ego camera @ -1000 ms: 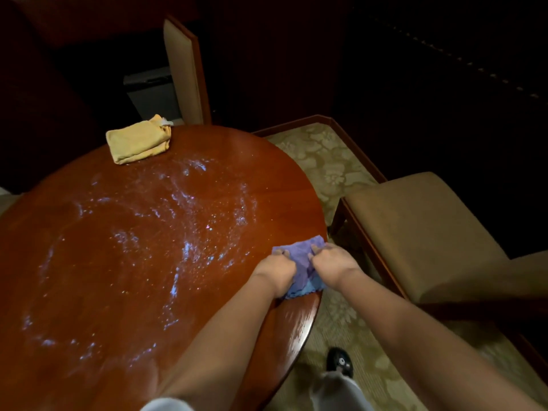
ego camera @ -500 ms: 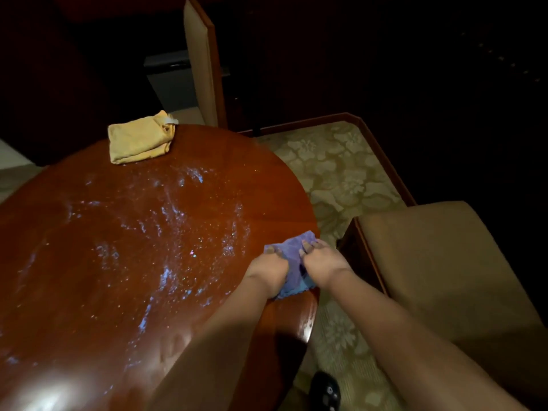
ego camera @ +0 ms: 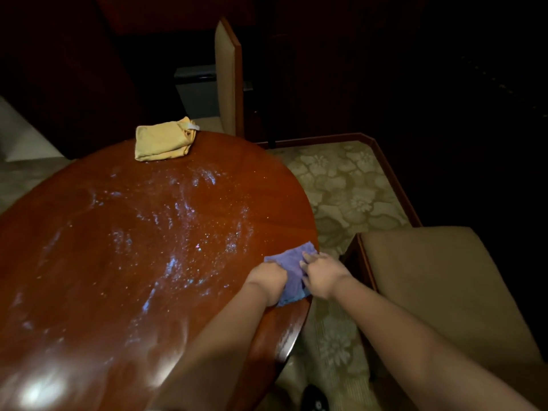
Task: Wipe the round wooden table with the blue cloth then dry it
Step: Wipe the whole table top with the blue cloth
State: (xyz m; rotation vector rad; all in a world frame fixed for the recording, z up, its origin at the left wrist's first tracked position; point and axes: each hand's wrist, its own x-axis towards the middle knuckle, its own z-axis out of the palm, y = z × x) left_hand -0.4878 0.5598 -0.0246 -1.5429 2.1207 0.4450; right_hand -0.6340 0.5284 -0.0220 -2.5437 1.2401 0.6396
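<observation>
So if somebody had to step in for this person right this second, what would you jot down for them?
Left hand and right hand: both on the blue cloth, fingers curled into it, at the right edge of the round wooden table.
Yellow cloth: folded, untouched, at the table's far edge.
Done: probably little; wet streaks and droplets cover much of the top.
Left: wipe the whole top with the blue cloth, then dry it, likely with the yellow one.

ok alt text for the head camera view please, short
Both hands, left hand and right hand, press a blue cloth at the right edge of a wet-streaked round wooden table. A folded yellow cloth lies at its far edge; a cushioned chair stands right.
</observation>
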